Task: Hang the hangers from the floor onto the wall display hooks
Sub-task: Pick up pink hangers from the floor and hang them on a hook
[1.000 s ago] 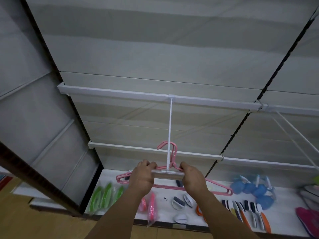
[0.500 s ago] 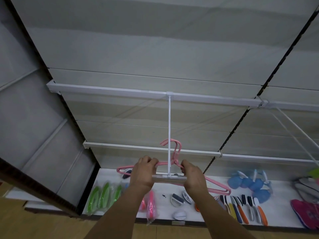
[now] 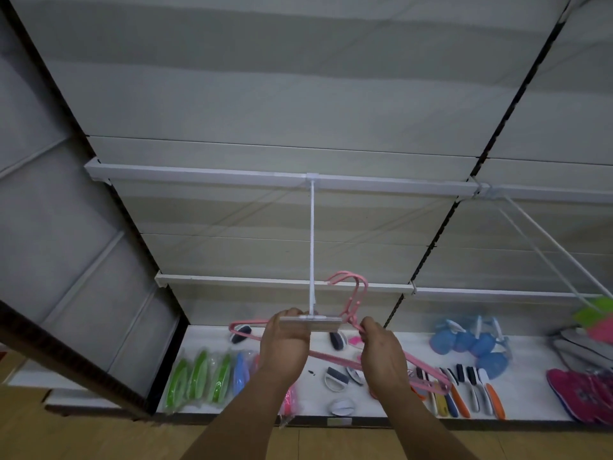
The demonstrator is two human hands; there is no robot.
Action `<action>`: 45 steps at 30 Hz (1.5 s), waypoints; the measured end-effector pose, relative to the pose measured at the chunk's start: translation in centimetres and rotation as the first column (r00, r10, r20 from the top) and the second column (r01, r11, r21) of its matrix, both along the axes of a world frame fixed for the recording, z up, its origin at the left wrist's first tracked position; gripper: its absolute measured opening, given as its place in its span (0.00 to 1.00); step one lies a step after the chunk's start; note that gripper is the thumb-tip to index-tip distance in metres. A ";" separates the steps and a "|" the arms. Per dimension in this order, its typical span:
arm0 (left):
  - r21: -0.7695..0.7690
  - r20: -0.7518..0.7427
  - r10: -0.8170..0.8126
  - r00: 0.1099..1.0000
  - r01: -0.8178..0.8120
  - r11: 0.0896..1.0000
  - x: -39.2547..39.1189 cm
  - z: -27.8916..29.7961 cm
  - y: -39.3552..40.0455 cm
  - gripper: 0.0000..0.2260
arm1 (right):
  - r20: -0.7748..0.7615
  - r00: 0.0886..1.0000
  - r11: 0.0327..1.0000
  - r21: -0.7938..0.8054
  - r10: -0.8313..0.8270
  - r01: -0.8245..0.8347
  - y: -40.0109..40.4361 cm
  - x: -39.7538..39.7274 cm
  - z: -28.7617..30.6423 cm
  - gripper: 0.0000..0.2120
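The bundle of thin pink plastic hangers [image 3: 356, 330] is held level just beside the clear label plate at the tip of the long white wire display hook [image 3: 312, 247], probably so that their curved necks can go over that tip. The left hand [image 3: 285, 350] grips the left end of the bundle right at the plate. The right hand [image 3: 381, 355] pinches the wires below the necks, both forearms raised toward the wall.
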State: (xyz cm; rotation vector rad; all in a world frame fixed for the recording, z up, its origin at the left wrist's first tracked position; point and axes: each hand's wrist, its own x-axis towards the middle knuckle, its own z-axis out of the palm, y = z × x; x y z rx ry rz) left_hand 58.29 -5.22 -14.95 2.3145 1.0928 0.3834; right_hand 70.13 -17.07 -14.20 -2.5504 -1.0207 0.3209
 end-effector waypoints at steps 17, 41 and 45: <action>0.248 -0.058 -0.181 0.982 0.190 0.950 4.2 13.5 -13.3 0.15 | 0.314 0.947 0.990 0.138 -0.067 0.024 -13.4 4.8 13.2 0.17; 0.490 0.183 -0.236 0.954 0.120 0.863 9.0 29.7 -7.4 0.15 | 0.431 0.833 0.896 0.414 -0.346 0.158 -8.6 8.0 28.8 0.14; 0.528 0.177 -0.269 0.947 0.139 0.838 11.9 31.1 -6.5 0.16 | 0.390 0.837 0.884 0.416 -0.384 0.212 -8.2 10.4 29.7 0.12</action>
